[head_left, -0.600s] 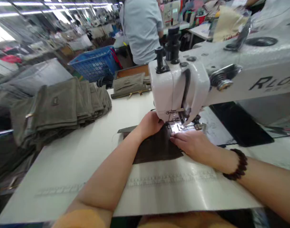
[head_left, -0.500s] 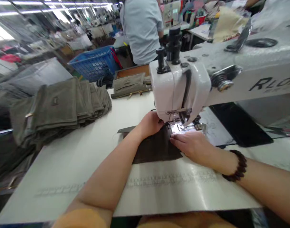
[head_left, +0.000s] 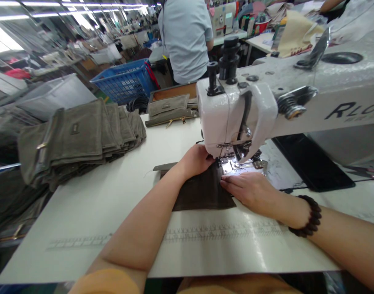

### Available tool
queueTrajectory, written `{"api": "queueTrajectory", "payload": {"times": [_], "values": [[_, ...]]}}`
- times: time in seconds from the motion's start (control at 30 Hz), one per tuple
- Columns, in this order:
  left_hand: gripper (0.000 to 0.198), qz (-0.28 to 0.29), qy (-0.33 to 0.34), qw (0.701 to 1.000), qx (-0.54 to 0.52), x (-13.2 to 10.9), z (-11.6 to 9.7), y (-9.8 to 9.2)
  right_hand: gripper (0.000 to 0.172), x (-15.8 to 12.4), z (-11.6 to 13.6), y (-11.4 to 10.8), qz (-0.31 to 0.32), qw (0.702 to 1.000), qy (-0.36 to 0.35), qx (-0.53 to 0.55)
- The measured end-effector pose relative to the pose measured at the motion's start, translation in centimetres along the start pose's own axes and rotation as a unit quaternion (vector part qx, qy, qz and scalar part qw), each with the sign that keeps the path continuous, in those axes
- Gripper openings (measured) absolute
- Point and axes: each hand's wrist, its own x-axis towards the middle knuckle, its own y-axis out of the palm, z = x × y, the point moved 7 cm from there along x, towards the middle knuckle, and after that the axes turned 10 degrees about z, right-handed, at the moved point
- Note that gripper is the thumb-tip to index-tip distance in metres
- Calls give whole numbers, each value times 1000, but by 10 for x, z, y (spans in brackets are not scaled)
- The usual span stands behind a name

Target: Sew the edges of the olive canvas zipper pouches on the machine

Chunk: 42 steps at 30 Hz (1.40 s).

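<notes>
A dark brown-olive fabric piece [head_left: 202,198] lies flat on the white sewing table, its right edge by the lit presser foot and needle area [head_left: 228,166] of a sewing machine [head_left: 236,114]. My left hand [head_left: 199,161] is closed with curled fingers on the far part of the fabric, just left of the needle area; its fingertips are partly hidden by the machine head. With fingers pressed together, my right hand [head_left: 248,188] grips the fabric's right edge, just in front of the foot. A dark bead bracelet [head_left: 309,216] circles the right wrist.
Stacked olive fabric pouches [head_left: 79,132] lie at the left, and more zippered pieces [head_left: 170,110] behind. A black phone-like slab [head_left: 312,161] and scissors [head_left: 364,171] lie right. A printed ruler [head_left: 217,232] runs along the front. Beyond are a blue crate [head_left: 125,81] and a person [head_left: 187,41].
The whole view has shifted slightly. Both hands stay on the fabric beside the needle area, with little visible movement of the fabric. The machine's take-up lever parts sit a bit differently.
</notes>
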Motion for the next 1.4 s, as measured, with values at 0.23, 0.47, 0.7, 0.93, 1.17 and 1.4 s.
{"api": "queueTrajectory", "payload": {"times": [0.23,0.47,0.7,0.93,1.17,1.4], "values": [[16,-12,0,1000,2,2,3,2,23,-1,-3,1,-9,1000,22,-6],[20,-13,9,1000,19,11,11,4,24,4,-11,1,19,996,81,-17],[21,-14,2,999,39,16,16,6,24,6,-16,7,40,993,110,-20],[22,-18,-6,995,101,-24,-14,-11,25,-8,-28,-5,49,992,80,89],[48,1,148,982,116,-78,-71,3,25,-45,-83,-23,91,981,19,169],[21,-45,167,980,100,-78,-71,7,28,-26,-80,-29,-13,985,102,137]]}}
